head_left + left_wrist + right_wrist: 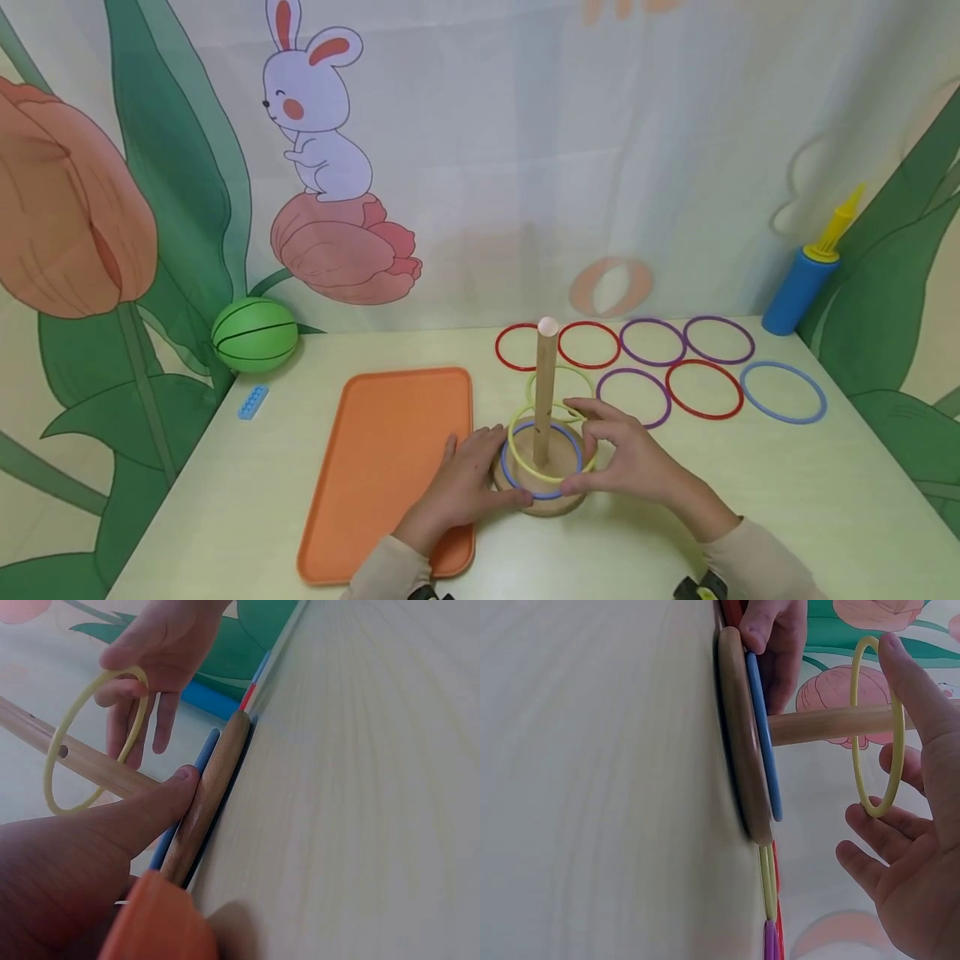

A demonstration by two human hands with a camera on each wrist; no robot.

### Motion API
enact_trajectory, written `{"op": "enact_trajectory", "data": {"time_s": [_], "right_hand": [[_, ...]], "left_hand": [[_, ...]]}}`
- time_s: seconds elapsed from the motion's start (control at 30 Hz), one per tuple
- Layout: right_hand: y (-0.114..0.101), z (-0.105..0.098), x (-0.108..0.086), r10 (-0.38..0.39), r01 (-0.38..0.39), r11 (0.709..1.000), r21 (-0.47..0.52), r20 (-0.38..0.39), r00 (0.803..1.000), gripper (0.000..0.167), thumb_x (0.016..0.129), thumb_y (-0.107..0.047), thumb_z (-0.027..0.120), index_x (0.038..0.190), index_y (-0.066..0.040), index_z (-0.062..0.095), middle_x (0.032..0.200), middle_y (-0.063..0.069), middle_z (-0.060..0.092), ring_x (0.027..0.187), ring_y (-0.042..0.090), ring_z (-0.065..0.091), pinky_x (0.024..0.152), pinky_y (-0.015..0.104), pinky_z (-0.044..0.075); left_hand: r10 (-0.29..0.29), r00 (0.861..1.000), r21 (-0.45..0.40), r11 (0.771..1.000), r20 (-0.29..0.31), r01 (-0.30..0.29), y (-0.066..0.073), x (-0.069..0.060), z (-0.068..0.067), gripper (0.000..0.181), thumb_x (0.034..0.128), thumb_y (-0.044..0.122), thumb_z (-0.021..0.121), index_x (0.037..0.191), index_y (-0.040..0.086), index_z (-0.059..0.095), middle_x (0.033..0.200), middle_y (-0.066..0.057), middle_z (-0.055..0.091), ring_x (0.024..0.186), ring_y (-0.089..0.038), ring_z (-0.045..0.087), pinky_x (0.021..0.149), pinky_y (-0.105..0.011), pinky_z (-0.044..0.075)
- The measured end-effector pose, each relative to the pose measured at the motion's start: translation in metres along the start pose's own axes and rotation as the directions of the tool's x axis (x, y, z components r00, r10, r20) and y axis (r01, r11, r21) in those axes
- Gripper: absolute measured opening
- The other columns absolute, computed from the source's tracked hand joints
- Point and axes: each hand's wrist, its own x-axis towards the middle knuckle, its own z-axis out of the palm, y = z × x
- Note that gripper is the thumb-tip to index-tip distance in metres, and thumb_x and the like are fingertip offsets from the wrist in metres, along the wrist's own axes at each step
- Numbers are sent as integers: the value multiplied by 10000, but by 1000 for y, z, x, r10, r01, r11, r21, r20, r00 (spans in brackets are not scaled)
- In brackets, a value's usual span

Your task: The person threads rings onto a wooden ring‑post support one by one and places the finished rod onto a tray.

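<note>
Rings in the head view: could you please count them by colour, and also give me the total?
Red rings: 3
Purple rings: 3
Yellow rings: 2
Blue rings: 2
Total: 10

A thin yellow ring (898,757) and thin blue ring (764,735) circle a round-based wooden post (545,383), lower centre; a rectangular orange tray (393,467) lies left, a round green ball (255,335) mid-left.
</note>
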Motion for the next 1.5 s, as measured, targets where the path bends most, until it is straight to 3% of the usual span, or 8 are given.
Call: {"op": "enact_trajectory", "data": {"time_s": [0.37,0.53,0.97,1.5], "right_hand": [[7,2,-2,45,-44,998,-44,34,998,453,678,-465,987,648,-267,581,1463,174,607,1367,419,551,1087,674,425],[9,6,3,83,-77,995,-68,92,992,446,694,-540,955,654,-305,578,1465,168,607,1374,396,544,1087,645,431],[12,11,12,145,-118,983,-142,192,971,477,668,-580,949,635,-272,587,1475,170,596,1388,369,539,1072,514,482],[9,16,15,134,-104,984,-143,216,967,459,679,-534,962,644,-260,595,1495,176,589,1374,356,557,892,314,497]], "left_hand": [[14,1000,-17,1000,-3,-14,2,1,0,987,846,644,800,1632,188,413,1634,-62,463,1549,-311,338,1234,-701,58],[12,1000,-4,1000,-8,-12,0,1,0,986,836,628,814,1620,170,429,1620,-84,478,1537,-317,355,1228,-708,78],[0,1000,-15,1000,-10,0,-2,1,1,1020,820,624,834,1607,108,441,1613,-106,483,1533,-330,361,1229,-706,86],[2,1000,-28,1000,-31,-3,-1,2,0,1028,781,592,883,1582,100,466,1561,-111,535,1500,-324,408,1214,-721,113]]}}
